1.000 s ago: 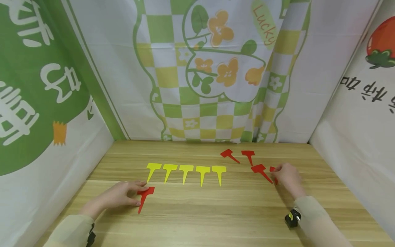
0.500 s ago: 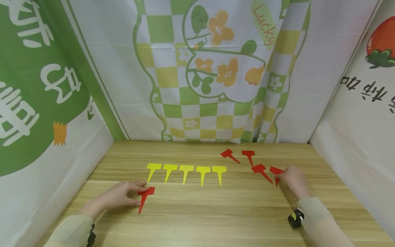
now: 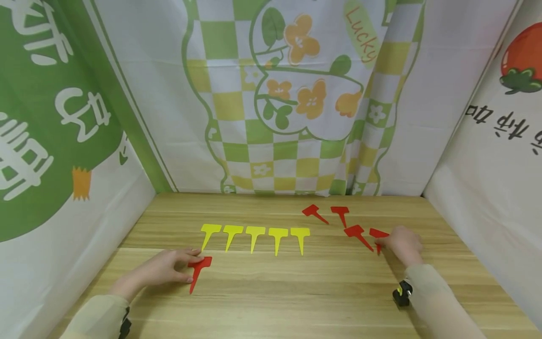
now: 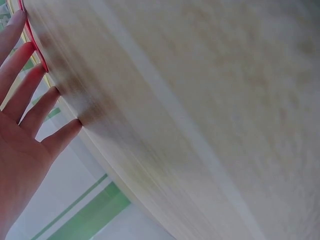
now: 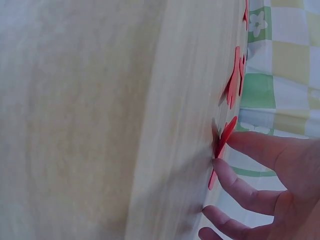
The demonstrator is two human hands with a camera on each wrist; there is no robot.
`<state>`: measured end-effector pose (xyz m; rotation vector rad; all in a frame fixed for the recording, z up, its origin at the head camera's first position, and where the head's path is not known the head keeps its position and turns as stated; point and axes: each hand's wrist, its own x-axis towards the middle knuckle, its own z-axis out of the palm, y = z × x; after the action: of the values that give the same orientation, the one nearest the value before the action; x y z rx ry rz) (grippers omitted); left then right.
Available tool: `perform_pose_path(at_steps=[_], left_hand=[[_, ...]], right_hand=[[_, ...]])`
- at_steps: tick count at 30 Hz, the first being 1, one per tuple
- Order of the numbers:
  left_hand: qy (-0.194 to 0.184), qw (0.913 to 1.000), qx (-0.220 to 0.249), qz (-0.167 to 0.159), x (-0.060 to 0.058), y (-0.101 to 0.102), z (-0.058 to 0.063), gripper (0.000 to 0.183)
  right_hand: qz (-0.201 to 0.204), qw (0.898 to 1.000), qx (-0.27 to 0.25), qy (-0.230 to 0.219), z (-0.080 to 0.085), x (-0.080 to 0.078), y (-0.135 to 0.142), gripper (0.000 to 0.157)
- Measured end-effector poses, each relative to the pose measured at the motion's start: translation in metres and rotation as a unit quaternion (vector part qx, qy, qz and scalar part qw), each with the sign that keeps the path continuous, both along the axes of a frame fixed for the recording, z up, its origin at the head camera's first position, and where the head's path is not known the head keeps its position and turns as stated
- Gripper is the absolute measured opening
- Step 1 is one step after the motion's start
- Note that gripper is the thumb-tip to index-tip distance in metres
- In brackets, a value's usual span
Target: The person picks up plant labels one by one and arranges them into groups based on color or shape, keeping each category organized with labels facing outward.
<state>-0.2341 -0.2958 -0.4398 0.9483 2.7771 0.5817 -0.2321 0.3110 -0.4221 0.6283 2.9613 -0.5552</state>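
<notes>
Beneath the fingertips of my left hand lies a red T-shaped plant label, with its stem pointing toward me. In the left wrist view those fingers are spread and fairly straight, touching the label and wooden table. At the right, my right hand pinches another red plant label by its right side. The right wrist view shows that label tilted up off the table between thumb and finger. Immediately to its left, apart from the hand, lies a red plant label.
Several yellow plant labels form a row across the wooden table, stems toward me. Behind the right hand lie two more red plant labels, one slanted and one nearly straight. A patterned cloth hangs at the back edge.
My right hand has shifted slightly to the right, uncovering more of the label at its fingertips. The left hand and its label have stayed in place.
</notes>
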Motion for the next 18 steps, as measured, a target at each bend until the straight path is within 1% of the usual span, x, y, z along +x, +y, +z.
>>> perform_pose_path(at_steps=[8,18], left_hand=[[-0.001,1.0000,-0.008,0.001,-0.0022,-0.0013,-0.0012,0.056],[0.002,1.0000,-0.007,-0.005,-0.0018,-0.0006,-0.0024,0.055]], right_hand=[[-0.018,1.000,0.003,-0.003,-0.0028,-0.0042,-0.0010,0.062],[-0.059,0.998,-0.029,-0.006,-0.0047,-0.0066,-0.0031,0.066]])
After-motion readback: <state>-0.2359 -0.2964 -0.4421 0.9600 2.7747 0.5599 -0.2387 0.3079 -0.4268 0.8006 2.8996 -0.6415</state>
